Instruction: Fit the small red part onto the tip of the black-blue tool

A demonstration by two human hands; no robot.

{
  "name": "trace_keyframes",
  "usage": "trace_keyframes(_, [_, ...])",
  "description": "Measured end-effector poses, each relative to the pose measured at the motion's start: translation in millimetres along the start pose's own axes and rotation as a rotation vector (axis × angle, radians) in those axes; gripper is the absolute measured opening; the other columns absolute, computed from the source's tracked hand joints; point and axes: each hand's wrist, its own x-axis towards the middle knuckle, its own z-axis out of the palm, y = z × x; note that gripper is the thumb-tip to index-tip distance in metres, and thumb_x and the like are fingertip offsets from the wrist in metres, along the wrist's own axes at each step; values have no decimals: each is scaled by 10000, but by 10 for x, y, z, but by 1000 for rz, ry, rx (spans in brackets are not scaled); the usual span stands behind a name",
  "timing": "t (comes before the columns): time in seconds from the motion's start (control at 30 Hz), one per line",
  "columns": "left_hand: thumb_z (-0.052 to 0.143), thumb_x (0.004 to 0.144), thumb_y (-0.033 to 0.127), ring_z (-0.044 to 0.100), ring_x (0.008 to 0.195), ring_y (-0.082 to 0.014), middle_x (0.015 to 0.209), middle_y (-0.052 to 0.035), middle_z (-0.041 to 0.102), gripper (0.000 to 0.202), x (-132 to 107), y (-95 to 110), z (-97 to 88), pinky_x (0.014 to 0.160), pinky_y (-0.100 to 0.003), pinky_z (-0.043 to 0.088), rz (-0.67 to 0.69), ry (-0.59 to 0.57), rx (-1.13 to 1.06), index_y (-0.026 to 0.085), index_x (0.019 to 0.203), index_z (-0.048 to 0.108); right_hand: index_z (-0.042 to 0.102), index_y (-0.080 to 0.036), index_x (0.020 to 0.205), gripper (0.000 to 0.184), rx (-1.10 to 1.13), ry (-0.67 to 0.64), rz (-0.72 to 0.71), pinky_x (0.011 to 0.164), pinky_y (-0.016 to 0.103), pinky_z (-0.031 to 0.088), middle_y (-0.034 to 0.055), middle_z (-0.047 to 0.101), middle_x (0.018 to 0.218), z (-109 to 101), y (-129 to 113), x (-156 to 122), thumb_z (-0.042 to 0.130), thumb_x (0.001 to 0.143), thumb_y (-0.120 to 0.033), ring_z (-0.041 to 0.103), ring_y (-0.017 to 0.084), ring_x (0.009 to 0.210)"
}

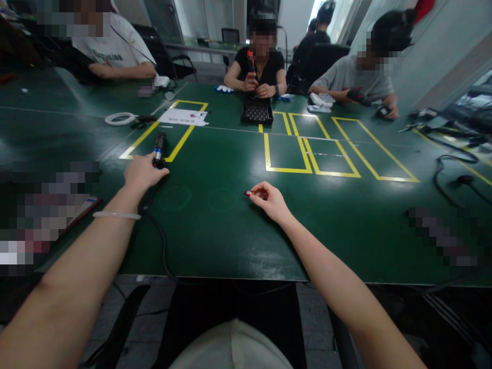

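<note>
My left hand (142, 171) reaches out over the green table, closed at the near end of a black cylindrical tool with a blue ring (159, 146) that resembles a flashlight. The tool's far end points away from me; most of the fingers are hidden behind the hand. Nearer the middle, my right hand (269, 199) pinches a small red-and-dark piece (248, 193) between thumb and fingertips, just above the tabletop. Its exact kind is too small to make out.
Yellow tape outlines (288, 169) mark the green tabletop (215, 236). A paper sheet (184, 117) and a white ring (120, 119) lie at the left. Opposite, a person holds a red-and-black tool (251, 59) by a black tray (257, 111). A black cable (163, 241) crosses the near edge.
</note>
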Motion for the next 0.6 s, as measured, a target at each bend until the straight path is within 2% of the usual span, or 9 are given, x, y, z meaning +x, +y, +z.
trace_keyframes(0.2, [563, 839, 593, 568, 1077, -374, 1254, -196, 532, 748, -454, 596, 80, 839, -440, 485, 201, 29, 16, 199, 1469, 477, 603, -188, 965, 208, 20, -12, -28, 653, 271, 448, -2, 624, 783, -2, 45, 15, 659, 810, -315, 538, 121, 661])
trace_keyframes(0.43, [570, 871, 513, 557, 1088, -325, 1231, -159, 525, 681, -1103, 1333, 124, 806, -384, 513, 465, 0, 46, 201, 1461, 436, 636, -183, 911, 156, -40, -22, -63, 661, 269, 443, -1, 631, 786, -4, 25, -9, 679, 806, -290, 546, 126, 678])
trace_keyframes(0.6, [586, 880, 454, 539, 1111, -312, 1253, -162, 521, 671, -1432, 1660, 126, 809, -373, 516, 570, -23, 20, 184, 1467, 406, 635, -192, 904, 133, -67, -15, -92, 688, 277, 447, 5, 636, 827, -2, 57, -3, 677, 813, -278, 573, 137, 723])
